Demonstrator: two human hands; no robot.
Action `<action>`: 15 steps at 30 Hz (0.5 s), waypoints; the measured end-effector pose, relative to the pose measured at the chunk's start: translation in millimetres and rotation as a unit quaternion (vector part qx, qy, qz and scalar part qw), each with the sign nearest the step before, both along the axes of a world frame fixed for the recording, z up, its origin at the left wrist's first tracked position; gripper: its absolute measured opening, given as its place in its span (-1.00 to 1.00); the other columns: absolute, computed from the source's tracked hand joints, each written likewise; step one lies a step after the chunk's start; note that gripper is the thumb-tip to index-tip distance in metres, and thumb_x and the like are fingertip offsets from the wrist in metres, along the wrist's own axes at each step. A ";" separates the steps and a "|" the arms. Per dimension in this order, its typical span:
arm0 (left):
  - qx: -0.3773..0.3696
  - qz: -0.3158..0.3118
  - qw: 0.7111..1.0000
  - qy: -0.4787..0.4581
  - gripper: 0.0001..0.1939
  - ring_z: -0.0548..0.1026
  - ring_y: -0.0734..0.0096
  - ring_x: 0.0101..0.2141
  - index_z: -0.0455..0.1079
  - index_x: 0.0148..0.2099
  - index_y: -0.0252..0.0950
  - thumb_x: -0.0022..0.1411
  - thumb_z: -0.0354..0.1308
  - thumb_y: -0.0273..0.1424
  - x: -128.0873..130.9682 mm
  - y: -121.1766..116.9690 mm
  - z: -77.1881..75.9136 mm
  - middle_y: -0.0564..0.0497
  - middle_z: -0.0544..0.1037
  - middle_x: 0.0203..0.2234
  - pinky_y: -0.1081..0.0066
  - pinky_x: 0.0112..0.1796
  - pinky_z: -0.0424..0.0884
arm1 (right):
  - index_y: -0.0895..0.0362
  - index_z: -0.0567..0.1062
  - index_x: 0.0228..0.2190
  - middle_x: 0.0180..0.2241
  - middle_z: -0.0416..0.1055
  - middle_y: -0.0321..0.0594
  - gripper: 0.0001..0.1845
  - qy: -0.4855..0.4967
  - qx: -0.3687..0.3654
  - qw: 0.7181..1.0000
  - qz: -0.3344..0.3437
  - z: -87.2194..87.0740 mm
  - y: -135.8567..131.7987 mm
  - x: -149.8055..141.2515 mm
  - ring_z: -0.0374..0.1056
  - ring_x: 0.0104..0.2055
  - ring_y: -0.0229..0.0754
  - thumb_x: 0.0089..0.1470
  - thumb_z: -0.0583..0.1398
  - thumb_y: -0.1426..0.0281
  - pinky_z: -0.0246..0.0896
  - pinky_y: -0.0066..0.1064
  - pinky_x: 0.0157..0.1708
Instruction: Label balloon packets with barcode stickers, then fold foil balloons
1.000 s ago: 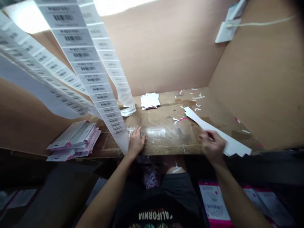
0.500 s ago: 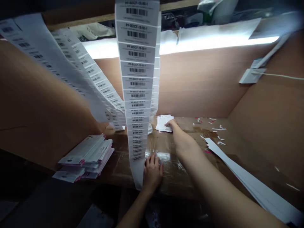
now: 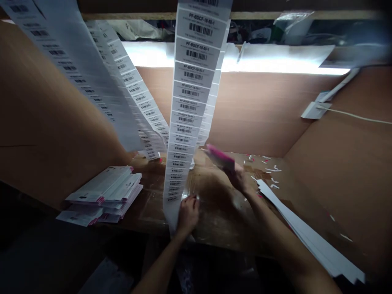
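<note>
Worktop: brown wooden bench, scattered with paper scraps, backed by cardboard walls under a lit tube. Pink-edged card stack at left; white strips at right. Barcode label strip hung down to the left hand, fingers closed on its near end. Right hand, earlier spread on far white sheets, now pinched a pink-edged bundle, raised off the bench.

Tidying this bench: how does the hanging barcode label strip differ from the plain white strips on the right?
The barcode label strip hangs upright, while the plain white strips lie on the bench. The label strip carries printed barcodes; the white strips show none. Its lower end meets the left hand; no hand touches the white strips. Both are long and white.
</note>
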State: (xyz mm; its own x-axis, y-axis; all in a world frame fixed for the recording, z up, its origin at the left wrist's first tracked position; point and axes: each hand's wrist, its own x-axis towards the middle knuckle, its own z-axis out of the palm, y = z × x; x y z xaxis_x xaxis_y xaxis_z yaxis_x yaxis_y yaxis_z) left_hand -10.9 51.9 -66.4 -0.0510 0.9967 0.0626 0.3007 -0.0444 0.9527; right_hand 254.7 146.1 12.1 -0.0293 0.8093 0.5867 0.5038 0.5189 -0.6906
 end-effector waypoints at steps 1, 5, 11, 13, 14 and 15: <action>-0.036 -0.014 0.998 -0.057 -0.62 0.53 -0.08 0.07 0.56 -0.23 -0.25 0.36 0.12 -0.06 -1.6 5.2 9.1 -0.23 0.65 -0.10 -0.11 0.16 0.36 | 0.07 0.48 -0.42 -0.28 0.58 -0.11 -0.80 -0.051 0.013 0.999 0.011 -2.3 -21.9 15.1 0.44 -0.14 0.00 0.22 0.22 0.27 0.25 -0.11 0.03; -0.197 -0.244 0.914 -0.255 -0.38 0.64 -0.03 -0.15 0.55 -0.13 -0.35 0.26 0.16 0.17 12.9 14.2 56.7 -0.27 0.67 -0.23 0.05 -0.09 0.56 | 0.00 0.54 -0.26 0.02 0.56 -0.23 -0.80 -0.314 0.086 0.939 0.108 -9.7 -113.6 61.5 0.40 0.13 -0.06 0.33 0.13 0.46 0.03 -0.04 0.24; -0.122 -0.358 0.867 -0.326 -0.35 0.63 0.01 -0.10 0.42 0.15 -0.32 0.05 0.51 -0.28 72.8 -12.8 92.5 -0.20 0.64 -0.06 0.10 0.00 0.53 | -0.03 0.45 0.06 0.14 0.43 -0.05 -0.71 -0.077 0.113 0.979 -0.149 0.5 -147.1 85.2 0.27 0.27 0.08 0.32 0.19 0.26 0.01 0.08 0.29; -0.032 -0.319 0.902 -0.289 -0.45 0.60 0.06 -0.07 0.39 0.15 -0.29 0.16 0.42 -0.28 83.7 -19.7 81.4 -0.15 0.63 -0.05 0.15 0.01 0.52 | 0.03 0.33 0.22 0.07 0.47 0.01 -0.53 0.061 0.072 0.983 -0.156 -3.2 -145.9 80.9 0.32 0.23 0.10 0.42 0.01 0.12 0.19 0.07 0.21; 0.005 -0.304 0.918 -0.253 -0.51 0.60 0.09 -0.08 0.40 0.12 -0.28 0.19 0.38 -0.28 86.8 -21.7 72.7 -0.13 0.63 -0.07 0.18 -0.01 0.52 | 0.05 0.31 0.25 0.00 0.51 0.00 -0.46 0.110 0.044 0.985 -0.128 -8.8 -147.3 75.9 0.37 0.19 0.09 0.45 -0.10 0.07 0.27 0.04 0.15; 0.035 -0.291 0.933 -0.209 -0.56 0.59 0.11 -0.10 0.41 0.09 -0.28 0.20 0.36 -0.29 88.7 -23.1 62.9 -0.11 0.63 -0.10 0.21 -0.03 0.52 | 0.05 0.33 0.25 -0.06 0.54 -0.03 -0.40 0.145 0.012 0.985 -0.098 -17.1 -150.2 69.3 0.41 0.15 0.08 0.45 -0.18 0.03 0.33 0.01 0.10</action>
State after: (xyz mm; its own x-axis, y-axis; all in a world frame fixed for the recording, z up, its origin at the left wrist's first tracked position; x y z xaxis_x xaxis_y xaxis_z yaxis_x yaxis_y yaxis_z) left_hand 77.9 28.9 -3.5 0.4624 0.8576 0.2250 -0.1909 -0.1516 0.9698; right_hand 324.0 -4.1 -4.9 0.2963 0.7691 0.5663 0.3796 0.4492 -0.8087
